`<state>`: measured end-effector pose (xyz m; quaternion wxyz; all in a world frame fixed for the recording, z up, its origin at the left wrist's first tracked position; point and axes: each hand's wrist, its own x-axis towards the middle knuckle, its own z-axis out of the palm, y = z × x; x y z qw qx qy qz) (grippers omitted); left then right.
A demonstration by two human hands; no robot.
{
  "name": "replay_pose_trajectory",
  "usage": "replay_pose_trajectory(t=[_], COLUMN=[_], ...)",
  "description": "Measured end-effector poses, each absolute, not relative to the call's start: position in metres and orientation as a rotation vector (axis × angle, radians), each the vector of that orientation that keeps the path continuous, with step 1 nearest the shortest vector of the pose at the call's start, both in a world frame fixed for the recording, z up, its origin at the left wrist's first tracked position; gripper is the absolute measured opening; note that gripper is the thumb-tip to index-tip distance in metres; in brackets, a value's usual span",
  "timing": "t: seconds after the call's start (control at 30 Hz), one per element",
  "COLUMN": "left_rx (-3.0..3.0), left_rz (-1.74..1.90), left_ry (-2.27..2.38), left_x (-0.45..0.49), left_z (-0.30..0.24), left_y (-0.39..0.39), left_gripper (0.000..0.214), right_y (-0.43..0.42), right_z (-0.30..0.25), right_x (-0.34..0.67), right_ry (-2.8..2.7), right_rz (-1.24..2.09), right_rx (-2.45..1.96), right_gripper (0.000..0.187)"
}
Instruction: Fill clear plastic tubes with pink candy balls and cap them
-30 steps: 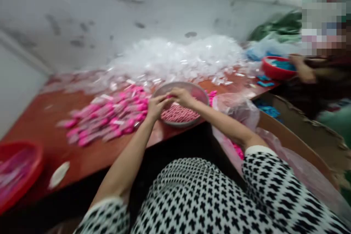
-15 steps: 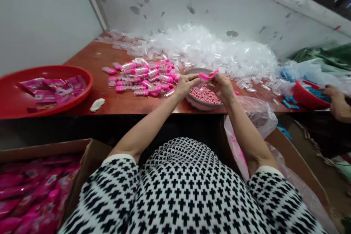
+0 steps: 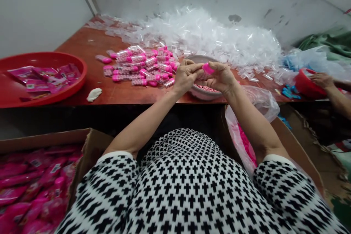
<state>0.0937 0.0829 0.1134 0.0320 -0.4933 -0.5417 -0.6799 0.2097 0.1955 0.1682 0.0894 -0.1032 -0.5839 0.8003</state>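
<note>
Pink cap (image 3: 207,68) is up between the person's two hands, above the grey bowl (image 3: 206,96) near the worktop's front edge. The right hand (image 3: 222,76) grips it between thumb and fingers; the left hand (image 3: 189,75) is curled closed, fingertips against its left side. What sits below the cap is mostly hidden by fingers. Pink beads (image 3: 207,88) show in the bowl.

Left of the bowl lies a pile of pink-capped tubes (image 3: 142,66), many filled with beads. Behind, a broad heap of clear tubes (image 3: 216,40) runs along the worktop's back edge. At the front left corner stands a red basin (image 3: 83,80) with pink packets (image 3: 45,80) in it, and just beside it, by the front edge, a white scrap (image 3: 94,94).

Below the front edge, a cardboard box (image 3: 94,144) of pink packages stands at left, and a clear plastic bag (image 3: 261,104) hangs at right. Farther right, a co-worker's hand (image 3: 323,79) is at a red bowl (image 3: 305,85).
</note>
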Motion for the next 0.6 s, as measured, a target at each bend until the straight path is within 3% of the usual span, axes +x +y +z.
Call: replay_pose_trajectory(t=[0.17,0.3,0.43,0.6], left_rx=[-1.462,-1.462,-1.44,-1.236], left_rz=[-2.222,-2.475,-2.584,-2.311], left_ry=[-1.631,-1.625,-1.605,-1.895], left_x=[0.089,0.077,0.047,-0.034], left_z=[0.113,0.107,0.115,0.137], left_y=[0.085,0.094,0.099,0.098], left_gripper=[0.019,0.02,0.038,0.055], right_y=[0.187,0.19,0.214,0.275], right_z=[0.162,0.164,0.177,0.176], right_x=[0.191,0.178,0.168,0.156], right_ry=[-1.627,-1.76,-1.99,-2.164], right_rz=[2.319,2.322,2.199,1.79], right_rx=[-0.418,-0.42,-0.35,-0.412], right_gripper=[0.019,0.036,0.056,0.044])
